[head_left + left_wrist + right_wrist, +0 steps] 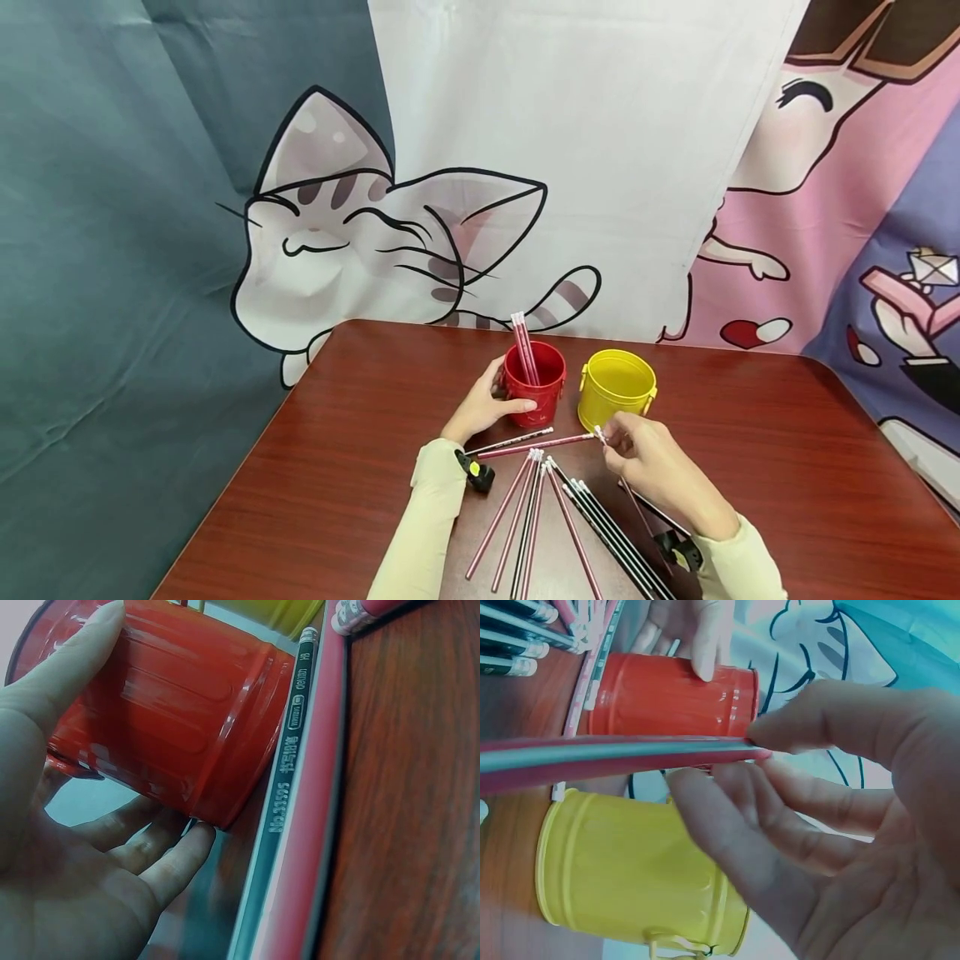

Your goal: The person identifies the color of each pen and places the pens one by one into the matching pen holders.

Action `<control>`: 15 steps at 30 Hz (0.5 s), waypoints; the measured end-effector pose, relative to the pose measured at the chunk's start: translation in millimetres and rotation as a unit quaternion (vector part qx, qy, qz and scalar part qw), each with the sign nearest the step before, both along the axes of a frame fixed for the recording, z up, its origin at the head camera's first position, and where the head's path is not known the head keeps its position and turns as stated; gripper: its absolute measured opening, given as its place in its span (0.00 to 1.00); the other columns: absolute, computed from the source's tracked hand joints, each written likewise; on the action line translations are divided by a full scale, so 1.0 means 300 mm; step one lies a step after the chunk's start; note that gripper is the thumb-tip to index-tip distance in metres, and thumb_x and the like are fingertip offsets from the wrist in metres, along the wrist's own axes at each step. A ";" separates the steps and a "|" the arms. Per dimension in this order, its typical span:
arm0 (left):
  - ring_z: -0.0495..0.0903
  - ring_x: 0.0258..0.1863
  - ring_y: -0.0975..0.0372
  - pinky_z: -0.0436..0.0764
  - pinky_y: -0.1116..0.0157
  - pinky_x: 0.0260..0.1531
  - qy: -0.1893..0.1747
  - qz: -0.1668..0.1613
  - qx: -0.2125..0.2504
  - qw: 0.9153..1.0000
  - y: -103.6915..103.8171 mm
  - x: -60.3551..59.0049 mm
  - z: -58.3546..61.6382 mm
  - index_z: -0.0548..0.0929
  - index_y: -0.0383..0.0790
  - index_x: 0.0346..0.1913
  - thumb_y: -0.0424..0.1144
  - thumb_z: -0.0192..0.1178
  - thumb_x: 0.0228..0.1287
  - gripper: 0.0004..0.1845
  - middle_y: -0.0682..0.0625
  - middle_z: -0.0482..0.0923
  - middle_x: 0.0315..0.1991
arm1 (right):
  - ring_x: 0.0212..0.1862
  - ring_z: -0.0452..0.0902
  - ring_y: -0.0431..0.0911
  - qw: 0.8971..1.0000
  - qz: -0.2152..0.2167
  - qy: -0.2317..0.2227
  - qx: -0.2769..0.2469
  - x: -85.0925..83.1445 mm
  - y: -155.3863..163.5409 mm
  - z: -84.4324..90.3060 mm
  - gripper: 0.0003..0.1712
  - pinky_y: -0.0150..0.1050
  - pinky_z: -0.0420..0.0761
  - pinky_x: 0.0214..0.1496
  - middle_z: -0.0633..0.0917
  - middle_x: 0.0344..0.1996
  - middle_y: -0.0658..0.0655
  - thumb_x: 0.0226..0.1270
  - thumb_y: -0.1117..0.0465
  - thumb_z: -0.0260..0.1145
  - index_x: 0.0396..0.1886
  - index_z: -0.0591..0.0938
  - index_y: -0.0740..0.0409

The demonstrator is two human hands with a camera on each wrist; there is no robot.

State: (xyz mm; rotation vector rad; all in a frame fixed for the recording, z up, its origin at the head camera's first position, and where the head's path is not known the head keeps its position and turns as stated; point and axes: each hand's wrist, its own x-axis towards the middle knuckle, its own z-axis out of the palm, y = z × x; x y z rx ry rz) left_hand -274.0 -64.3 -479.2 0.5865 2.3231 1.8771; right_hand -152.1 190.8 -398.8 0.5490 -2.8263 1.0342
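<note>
My left hand grips a red metal bucket, thumb on its front and fingers round its back; the left wrist view shows the same bucket in my grasp. Two red pencils stand inside it. Just right of it stands a yellow bucket, which looks empty. My right hand pinches a red pencil between thumb and fingers, in front of the yellow bucket. Its white eraser end points toward that bucket.
Several red and black pencils lie fanned on the brown table between my forearms, and two more lie crosswise before the red bucket. A cartoon-print cloth hangs behind the table.
</note>
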 end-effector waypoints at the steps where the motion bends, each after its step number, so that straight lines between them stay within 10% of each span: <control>1: 0.68 0.58 0.65 0.73 0.60 0.54 0.003 -0.002 0.002 1.000 0.000 0.000 -0.001 0.59 0.66 0.65 0.49 0.71 0.45 0.43 0.63 0.68 0.59 | 0.24 0.72 0.37 1.000 -0.004 0.006 -0.005 0.001 -0.001 0.002 0.09 0.30 0.76 0.24 0.75 0.22 0.46 0.52 0.68 0.65 0.29 0.75 0.53; 15: 0.67 0.59 0.62 0.73 0.58 0.54 0.010 -0.004 -0.002 1.000 -0.002 -0.003 -0.002 0.58 0.63 0.66 0.50 0.70 0.46 0.43 0.60 0.67 0.60 | 0.29 0.71 0.36 0.977 -0.031 0.201 -0.065 0.000 0.003 0.027 0.14 0.23 0.72 0.28 0.76 0.28 0.44 0.48 0.72 0.69 0.33 0.76 0.54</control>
